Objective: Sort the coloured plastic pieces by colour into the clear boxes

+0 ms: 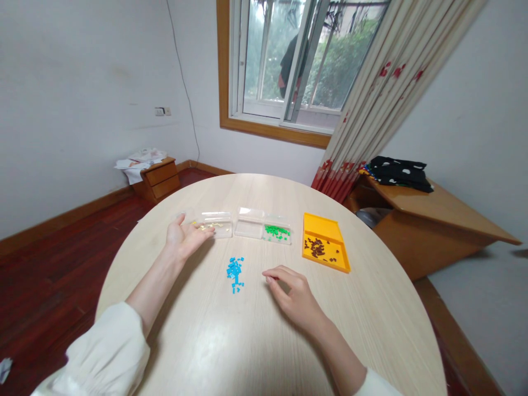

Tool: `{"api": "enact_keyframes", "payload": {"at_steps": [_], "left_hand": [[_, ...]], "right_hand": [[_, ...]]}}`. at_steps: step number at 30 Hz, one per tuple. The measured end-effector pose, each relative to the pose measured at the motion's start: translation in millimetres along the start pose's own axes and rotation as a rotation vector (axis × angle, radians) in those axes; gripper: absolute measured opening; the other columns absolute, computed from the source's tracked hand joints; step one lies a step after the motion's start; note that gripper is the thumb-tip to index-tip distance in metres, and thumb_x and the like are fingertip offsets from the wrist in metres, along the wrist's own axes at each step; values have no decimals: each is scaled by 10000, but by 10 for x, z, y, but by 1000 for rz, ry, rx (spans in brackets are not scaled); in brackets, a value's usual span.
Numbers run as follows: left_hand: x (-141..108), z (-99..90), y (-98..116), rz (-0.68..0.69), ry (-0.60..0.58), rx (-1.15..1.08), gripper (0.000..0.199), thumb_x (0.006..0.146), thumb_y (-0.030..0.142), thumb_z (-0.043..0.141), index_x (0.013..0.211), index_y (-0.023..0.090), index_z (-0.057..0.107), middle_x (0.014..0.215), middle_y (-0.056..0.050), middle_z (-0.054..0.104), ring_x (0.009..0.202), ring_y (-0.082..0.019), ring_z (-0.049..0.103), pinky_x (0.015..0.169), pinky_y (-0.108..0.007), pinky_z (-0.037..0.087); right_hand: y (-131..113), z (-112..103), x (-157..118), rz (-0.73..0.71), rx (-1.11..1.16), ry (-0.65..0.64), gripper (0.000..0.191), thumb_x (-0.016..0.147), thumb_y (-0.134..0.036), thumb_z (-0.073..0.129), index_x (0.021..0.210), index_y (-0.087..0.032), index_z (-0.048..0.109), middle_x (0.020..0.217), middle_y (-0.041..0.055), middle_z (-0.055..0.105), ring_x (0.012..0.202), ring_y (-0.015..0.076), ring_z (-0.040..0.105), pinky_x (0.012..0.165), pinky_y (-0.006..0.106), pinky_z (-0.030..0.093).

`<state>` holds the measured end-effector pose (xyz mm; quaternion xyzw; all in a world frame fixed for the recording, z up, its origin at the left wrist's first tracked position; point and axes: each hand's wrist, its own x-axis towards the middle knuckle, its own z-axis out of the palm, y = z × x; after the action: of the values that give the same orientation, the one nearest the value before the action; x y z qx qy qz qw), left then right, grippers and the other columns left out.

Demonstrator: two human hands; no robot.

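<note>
My left grip (183, 236) is spread wide, palm turned up, fingers reaching over the clear case (223, 231) of pale yellow pieces; I cannot tell whether they touch it. My right grip (292, 291) is narrow, thumb and forefinger drawn close together, and I cannot tell whether a piece sits between them. The blue pieces (234, 269) lie loose on the counter (206, 335) between my hands, nearer me than the green pieces (277, 232).

Near tabletop (223, 341) free; blue pieces (234, 270) block middle; clear boxes (248, 228), yellow box (324, 225) stand beyond.
</note>
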<state>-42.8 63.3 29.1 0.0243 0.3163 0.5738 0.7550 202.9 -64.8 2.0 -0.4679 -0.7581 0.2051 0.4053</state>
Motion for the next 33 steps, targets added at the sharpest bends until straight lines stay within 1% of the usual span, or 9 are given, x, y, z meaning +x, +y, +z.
{"api": "enact_keyframes", "payload": {"at_steps": [4,8,12,15,19,22,24,28,33], "left_hand": [[0,-1,15,-19,-36,29,770,823,406,356,1414,55,8,1407,-298,208,1241,-372,373,869,-533,437],[-19,0,19,17,-36,56,769,828,374,349,1410,32,-17,1410,-318,177,1250,-364,361,859,-496,463],[-50,37,1,75,-5,128,711,830,303,351,1403,14,44,1355,-322,281,1184,-337,459,785,-412,529],[-55,46,-20,130,55,252,590,816,192,371,1347,-12,215,1219,-294,450,1035,-274,586,731,-339,551],[17,-71,15,392,112,700,329,730,89,482,1049,40,541,901,-147,640,786,-163,654,698,-246,534],[96,-219,113,690,211,1245,189,683,176,554,836,92,626,713,-74,654,657,-178,631,658,-295,512],[127,-295,176,802,252,1607,169,676,214,552,763,111,655,685,-68,653,663,-201,622,662,-307,485],[128,-356,213,770,222,2115,198,680,184,516,740,129,697,736,-90,666,721,-226,616,681,-298,451],[138,-404,181,789,221,2310,275,717,179,487,876,139,708,911,-125,630,868,-247,591,757,-300,437]], "right_hand": [[-9,3,1,-8,-1,0,175,847,-179,467,850,-186,641,780,46,666,733,150,617,677,263,483],[-5,-2,-15,-3,-6,-8,173,847,-180,468,854,-191,640,781,45,664,736,152,615,679,267,482],[11,2,-25,-2,-4,-21,174,849,-166,465,865,-190,636,798,45,664,753,150,613,694,267,479],[9,9,-18,-7,-1,-19,173,848,-163,466,864,-190,636,798,47,664,750,149,613,687,266,479],[3,16,-10,-6,-4,-19,169,846,-158,471,858,-190,637,794,45,665,749,148,614,687,265,478],[12,19,-12,-2,-6,-25,168,845,-154,473,863,-190,637,796,43,665,751,146,614,691,264,476],[19,21,-15,0,-6,-29,168,845,-155,473,864,-191,636,794,42,665,747,145,614,687,264,476],[16,20,-20,0,-7,-26,168,845,-166,473,861,-193,638,790,42,665,744,149,615,685,271,479],[-3,20,-21,3,-13,-33,168,844,-171,476,865,-195,641,786,41,664,743,149,614,682,271,480]]}}
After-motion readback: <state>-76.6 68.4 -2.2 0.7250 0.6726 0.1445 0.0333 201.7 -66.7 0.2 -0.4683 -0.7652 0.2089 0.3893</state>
